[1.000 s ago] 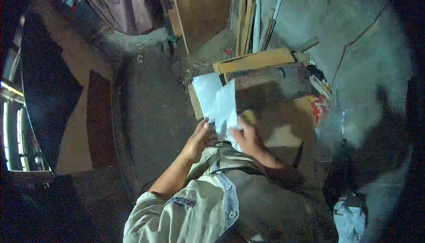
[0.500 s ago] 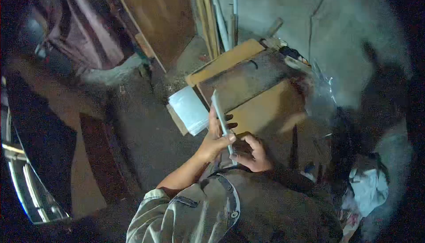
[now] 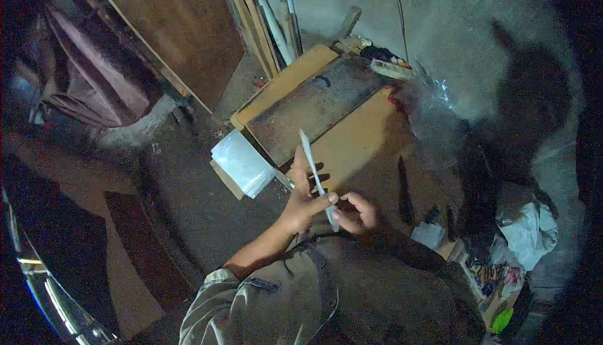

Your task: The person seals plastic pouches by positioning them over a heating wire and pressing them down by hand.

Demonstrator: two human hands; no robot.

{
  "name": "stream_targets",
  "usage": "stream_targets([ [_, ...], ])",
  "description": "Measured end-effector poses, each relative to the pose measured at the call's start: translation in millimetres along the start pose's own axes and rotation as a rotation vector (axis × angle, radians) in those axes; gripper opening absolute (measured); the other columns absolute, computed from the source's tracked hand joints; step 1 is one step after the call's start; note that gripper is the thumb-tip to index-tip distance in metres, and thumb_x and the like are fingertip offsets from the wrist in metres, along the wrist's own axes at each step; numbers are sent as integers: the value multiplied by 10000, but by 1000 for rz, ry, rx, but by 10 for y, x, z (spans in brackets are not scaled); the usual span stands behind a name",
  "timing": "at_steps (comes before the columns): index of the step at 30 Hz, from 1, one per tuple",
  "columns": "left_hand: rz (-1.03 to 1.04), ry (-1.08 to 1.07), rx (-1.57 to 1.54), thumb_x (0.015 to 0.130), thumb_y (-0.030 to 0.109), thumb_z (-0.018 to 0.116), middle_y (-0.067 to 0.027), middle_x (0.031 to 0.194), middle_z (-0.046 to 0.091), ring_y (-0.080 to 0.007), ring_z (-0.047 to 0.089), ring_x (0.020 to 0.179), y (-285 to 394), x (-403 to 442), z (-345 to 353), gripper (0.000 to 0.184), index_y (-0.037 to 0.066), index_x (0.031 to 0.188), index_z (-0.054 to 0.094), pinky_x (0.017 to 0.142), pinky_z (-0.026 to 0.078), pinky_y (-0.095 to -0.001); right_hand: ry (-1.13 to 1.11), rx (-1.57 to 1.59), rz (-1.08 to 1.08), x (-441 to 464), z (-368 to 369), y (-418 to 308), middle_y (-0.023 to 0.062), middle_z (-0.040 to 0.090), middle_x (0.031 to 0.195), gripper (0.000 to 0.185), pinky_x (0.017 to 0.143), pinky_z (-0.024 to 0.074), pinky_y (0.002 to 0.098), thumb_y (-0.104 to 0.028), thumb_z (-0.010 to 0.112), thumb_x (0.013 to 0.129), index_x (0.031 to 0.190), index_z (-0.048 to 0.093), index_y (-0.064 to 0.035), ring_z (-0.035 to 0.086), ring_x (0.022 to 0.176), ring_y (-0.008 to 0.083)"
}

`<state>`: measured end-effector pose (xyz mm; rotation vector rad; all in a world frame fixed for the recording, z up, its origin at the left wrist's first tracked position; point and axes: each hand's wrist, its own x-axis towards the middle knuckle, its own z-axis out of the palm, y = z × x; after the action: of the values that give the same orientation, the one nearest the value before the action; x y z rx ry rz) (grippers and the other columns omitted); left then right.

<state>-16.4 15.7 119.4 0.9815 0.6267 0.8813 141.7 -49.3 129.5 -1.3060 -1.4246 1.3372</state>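
A thin, whitish, flat bundle of sheets (image 3: 316,172) stands upright before my chest, seen nearly edge-on. My left hand (image 3: 303,200) is closed on it, with the thumb on the near side and the fingers behind. At its lower end, my right hand (image 3: 358,213) pinches the edge between thumb and fingers. Just left of my hands, a stack of shiny white plastic sheets (image 3: 242,163) rests on a piece of brown board, overhanging the corner of a low wooden table (image 3: 352,150). A dark worn board (image 3: 308,109) lies across that table.
Wooden poles and a pipe (image 3: 276,25) lean on the wall behind a large brown panel (image 3: 169,25). Dark cloth (image 3: 94,75) hangs at the left. On the right are a white plastic bag (image 3: 531,232) and a box of small packets (image 3: 487,279). Clutter (image 3: 389,62) sits at the table's far end.
My view has shifted right, so the table and stack appear further left and the box at lower right shows. Both hands keep hold of the bundle, which is tilted slightly more.
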Motion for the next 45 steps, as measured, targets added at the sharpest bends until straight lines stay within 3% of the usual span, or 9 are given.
stream_targets([
  [5, -244, 14, -66, 723, 147, 766, -169, 1362, 277, -302, 358, 1229, -275, -80, 90, 1142, 196, 1461, -105, 1015, 333, -428, 111, 60, -136, -42, 31, 581, 48, 563, 731, 142, 606, 434, 291, -78, 588, 799, 931, 552, -38, 528, 664, 120],
  [12, -104, 13, 85, 763, 70, 725, -143, 1320, 339, -257, 411, 1186, -376, -117, 103, 1100, 133, 1454, -129, 963, 392, -357, 162, -197, -476, 56, -94, 575, 49, 513, 668, 77, 554, 398, 285, -79, 597, 828, 860, 541, -37, 478, 608, 94],
  [20, -368, 510, -16, 925, 195, 550, -114, 1188, 542, -203, 535, 1057, -325, -95, -30, 430, -55, 1256, 437, 910, 424, -311, 390, 196, 1, 92, -284, 308, 17, 618, 843, 184, 567, 480, 245, -163, 607, 887, 1026, 605, -41, 564, 672, 83],
  [30, -21, 347, -549, 918, 494, 486, -183, 1297, 450, -333, 451, 1198, -142, 32, -59, 688, -30, 1340, 342, 996, 375, -498, 330, 966, -98, 39, -443, 978, 77, 601, 985, 331, 699, 544, 310, -253, 596, 910, 1114, 517, -3, 619, 867, 193],
  [32, -1, 414, -371, 915, 492, 495, -172, 1300, 449, -312, 470, 1167, -44, 40, -183, 670, -13, 1334, 365, 966, 397, -460, -122, 683, 549, 48, -618, 966, 134, 622, 1075, 390, 758, 525, 336, -316, 475, 961, 1181, 519, 3, 626, 946, 219],
  [36, -53, 558, -25, 910, 450, 531, -151, 1186, 550, -276, 534, 1072, 397, -85, -35, 614, -34, 1277, 442, 923, 420, -367, -7, -1, 141, -189, -583, 268, 143, 618, 1061, 243, 727, 486, 269, -207, 556, 931, 1056, 522, -1, 622, 944, 169],
  [38, -140, 518, -41, 934, 382, 509, -124, 1163, 573, -241, 555, 1042, 358, -118, -103, 517, -36, 1238, 489, 924, 421, -342, 105, 182, -162, -135, -514, 397, 151, 597, 1111, 331, 788, 465, 285, -145, 585, 909, 1181, 467, 4, 599, 990, 186],
  [40, -113, 291, 272, 955, 344, 489, -98, 1132, 587, -197, 553, 1021, 273, -143, -166, 433, -28, 1170, 543, 900, 425, -328, 312, -442, -442, -20, -500, -65, 129, 578, 1137, 469, 852, 437, 319, -112, 601, 898, 1297, 379, -5, 566, 1008, 199],
  [45, -214, 94, 250, 949, 368, 511, -31, 1058, 599, -141, 546, 933, 377, -76, 55, 423, -9, 1131, 572, 860, 431, -295, 57, 53, -163, 45, -410, 419, 87, 625, 1061, 424, 904, 427, 321, -97, 679, 836, 1213, 512, 0, 565, 1015, 179],
])
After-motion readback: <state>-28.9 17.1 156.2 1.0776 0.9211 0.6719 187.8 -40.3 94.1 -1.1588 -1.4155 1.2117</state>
